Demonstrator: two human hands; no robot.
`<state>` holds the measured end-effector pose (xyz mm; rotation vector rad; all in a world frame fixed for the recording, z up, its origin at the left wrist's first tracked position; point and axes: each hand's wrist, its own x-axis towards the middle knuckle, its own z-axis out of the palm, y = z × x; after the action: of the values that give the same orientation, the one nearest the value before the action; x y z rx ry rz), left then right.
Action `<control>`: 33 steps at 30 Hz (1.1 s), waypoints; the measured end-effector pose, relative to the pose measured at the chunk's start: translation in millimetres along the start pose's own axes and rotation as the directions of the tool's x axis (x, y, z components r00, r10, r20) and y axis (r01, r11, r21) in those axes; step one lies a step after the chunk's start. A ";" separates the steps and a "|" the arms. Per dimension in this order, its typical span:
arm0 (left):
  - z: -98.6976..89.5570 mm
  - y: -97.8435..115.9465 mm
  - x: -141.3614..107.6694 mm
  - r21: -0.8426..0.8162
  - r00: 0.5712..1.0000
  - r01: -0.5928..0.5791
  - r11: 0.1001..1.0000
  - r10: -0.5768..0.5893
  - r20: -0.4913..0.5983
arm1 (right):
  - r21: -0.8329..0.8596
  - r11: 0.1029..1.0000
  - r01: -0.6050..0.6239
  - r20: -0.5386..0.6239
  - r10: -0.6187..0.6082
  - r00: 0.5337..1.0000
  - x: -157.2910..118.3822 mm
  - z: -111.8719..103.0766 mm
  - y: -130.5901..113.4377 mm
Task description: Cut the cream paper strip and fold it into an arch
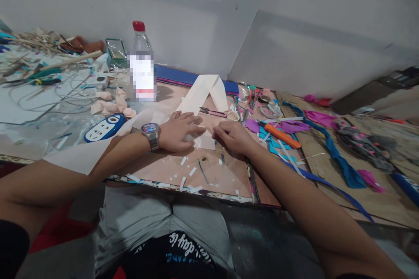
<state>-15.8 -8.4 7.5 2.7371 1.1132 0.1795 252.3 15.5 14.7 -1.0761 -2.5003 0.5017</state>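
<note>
My left hand point(179, 133), with a watch point(150, 130) on its wrist, lies flat with fingers spread over a small piece of white paper point(204, 142). At the right edge of that paper my right hand point(233, 137) is closed, thumb and fingers together; whatever it may hold is hidden. A long white paper strip point(196, 91), folded over at its far end, lies beyond the hands. Small thread snips point(213, 112) rest just beyond the fingertips. More white paper point(80, 154) passes under my left forearm.
A red-capped bottle point(143, 43) stands behind my left hand, near a blue-and-white power strip point(104, 128). To the right lie a tape roll point(233, 116), an orange utility knife point(282, 135) and coloured scraps. Sticks and pliers point(46, 76) crowd the far left. Paper bits dot the front edge.
</note>
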 end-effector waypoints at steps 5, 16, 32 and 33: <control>0.1 1.0 -0.1 -0.004 1.000 0.002 1.000 -0.002 0.001 | -0.025 0.999 0.041 -0.005 -0.041 0.999 0.5 1.8 -1.9; -0.6 1.2 0.6 0.012 1.000 0.020 1.000 -0.020 0.008 | -0.016 0.998 -0.055 0.034 0.055 0.998 0.6 -2.9 -2.6; 1.4 0.9 1.4 0.003 1.000 0.024 1.000 -0.024 0.004 | -0.021 0.991 0.133 -0.104 -0.134 0.985 1.8 6.9 2.8; 1.8 0.7 1.4 0.001 1.000 0.023 1.000 -0.023 0.002 | -0.019 0.989 0.146 -0.093 -0.147 0.985 1.8 8.2 3.6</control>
<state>-14.0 -8.1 6.0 2.7241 1.1438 0.1734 249.5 17.7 6.3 -0.8900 -2.4785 0.3847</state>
